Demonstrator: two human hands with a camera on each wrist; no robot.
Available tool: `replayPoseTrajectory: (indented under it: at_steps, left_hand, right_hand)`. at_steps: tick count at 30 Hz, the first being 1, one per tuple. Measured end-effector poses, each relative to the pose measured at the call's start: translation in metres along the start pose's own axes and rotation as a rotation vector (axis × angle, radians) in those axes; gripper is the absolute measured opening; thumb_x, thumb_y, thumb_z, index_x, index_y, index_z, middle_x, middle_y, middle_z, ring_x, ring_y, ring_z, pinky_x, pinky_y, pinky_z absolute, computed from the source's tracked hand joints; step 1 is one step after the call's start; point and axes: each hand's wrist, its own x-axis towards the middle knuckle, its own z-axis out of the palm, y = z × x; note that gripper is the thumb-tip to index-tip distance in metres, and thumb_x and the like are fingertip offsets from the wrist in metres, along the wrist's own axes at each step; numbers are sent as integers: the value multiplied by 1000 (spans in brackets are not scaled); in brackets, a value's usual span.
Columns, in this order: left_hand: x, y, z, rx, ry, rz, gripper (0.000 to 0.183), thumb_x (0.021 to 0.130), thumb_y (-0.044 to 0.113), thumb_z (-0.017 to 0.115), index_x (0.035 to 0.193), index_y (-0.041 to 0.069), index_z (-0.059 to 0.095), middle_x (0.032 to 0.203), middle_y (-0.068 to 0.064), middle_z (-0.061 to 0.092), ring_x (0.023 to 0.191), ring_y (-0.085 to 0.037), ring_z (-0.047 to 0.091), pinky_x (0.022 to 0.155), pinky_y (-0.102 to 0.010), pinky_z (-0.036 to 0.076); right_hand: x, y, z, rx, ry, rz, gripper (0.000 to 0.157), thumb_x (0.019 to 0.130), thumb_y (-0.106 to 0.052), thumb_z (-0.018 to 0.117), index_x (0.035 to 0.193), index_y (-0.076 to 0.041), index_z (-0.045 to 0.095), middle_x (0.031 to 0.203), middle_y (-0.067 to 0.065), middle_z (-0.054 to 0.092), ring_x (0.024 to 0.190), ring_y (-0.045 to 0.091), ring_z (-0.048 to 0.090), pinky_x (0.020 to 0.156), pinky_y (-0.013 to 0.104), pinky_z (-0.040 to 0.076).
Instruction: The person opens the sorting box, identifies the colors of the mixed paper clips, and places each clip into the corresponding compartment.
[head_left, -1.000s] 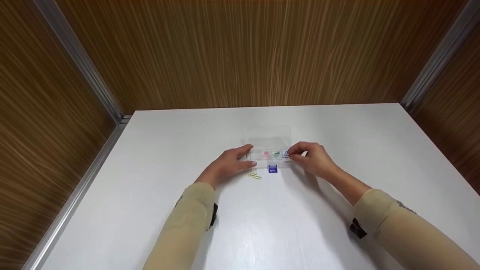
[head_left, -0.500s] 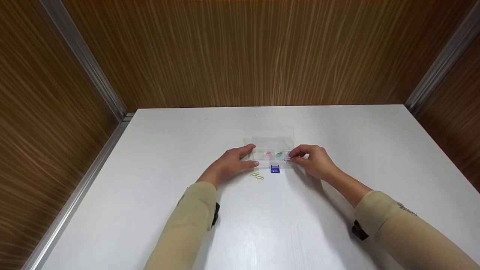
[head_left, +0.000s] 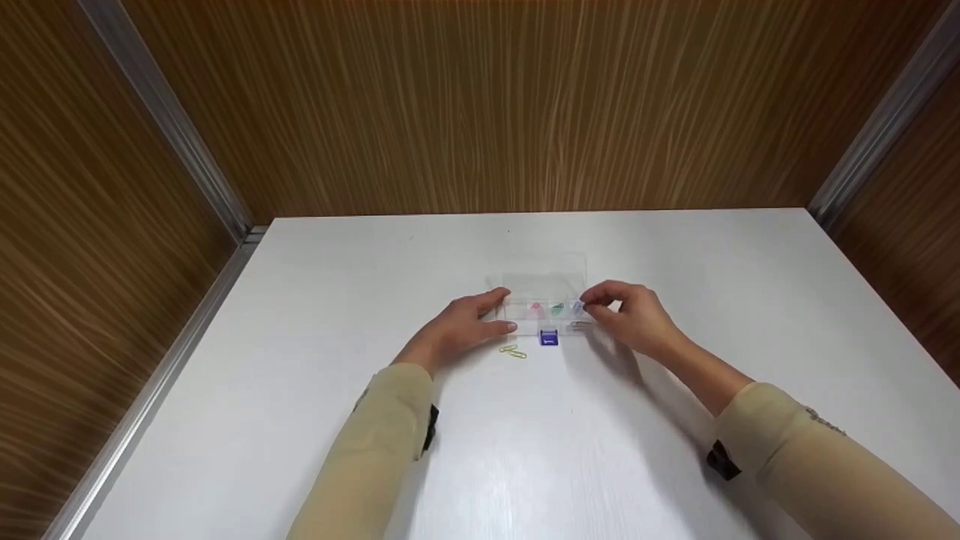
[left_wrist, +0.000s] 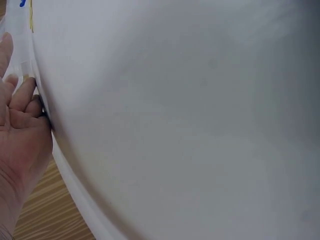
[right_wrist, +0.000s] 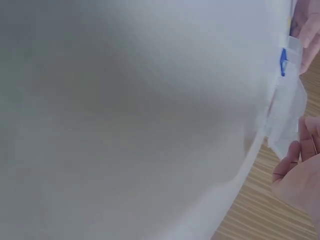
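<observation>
A clear plastic compartment box (head_left: 523, 328) lies on the white table with its transparent lid (head_left: 545, 264) folded back and a blue latch (head_left: 549, 337) at the front. Pink clips (head_left: 535, 307), green clips (head_left: 557, 308) and blue clips (head_left: 577, 307) sit in separate back compartments. A thin paper clip (head_left: 580, 324) lies in the front right part. My left hand (head_left: 461, 326) holds the box's left end between thumb and fingers. My right hand (head_left: 634, 319) is at the right end, thumb and index tips together beside the blue clips; I cannot tell whether they pinch one.
Yellow paper clips (head_left: 514, 351) lie on the white table (head_left: 495, 450) just in front of the box. Wood-patterned panels (head_left: 480, 112) stand behind the table and at both sides, with metal posts (head_left: 862, 112) at the corners.
The right hand has moved slightly up from the front right part, where its fingertips held a paper clip that now lies there. The left hand stays on the box.
</observation>
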Motion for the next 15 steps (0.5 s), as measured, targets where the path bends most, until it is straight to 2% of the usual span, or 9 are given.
replayPoseTrajectory:
  at_steps: [8, 15]
  left_hand:
    - [0, 1, -1, 2, -7, 6, 77, 101, 51, 69, 168, 33, 35, 171, 8, 33, 161, -21, 21, 130, -46, 18]
    - [2, 0, -2, 10, -6, 33, 77, 102, 49, 70, 167, 28, 37, 169, 5, 37, 160, -20, 25, 129, -44, 20]
  right_hand:
    - [-11, -23, 3, 79, 5, -80, 18, 101, -12, 71, 119, -10, 76, 101, 4, 74, 93, 23, 57, 80, 29, 46]
    - [-21, -34, 22, 126, -109, -136, 18, 99, -8, 73, 116, -8, 78, 100, 0, 75, 93, 21, 63, 79, 31, 49]
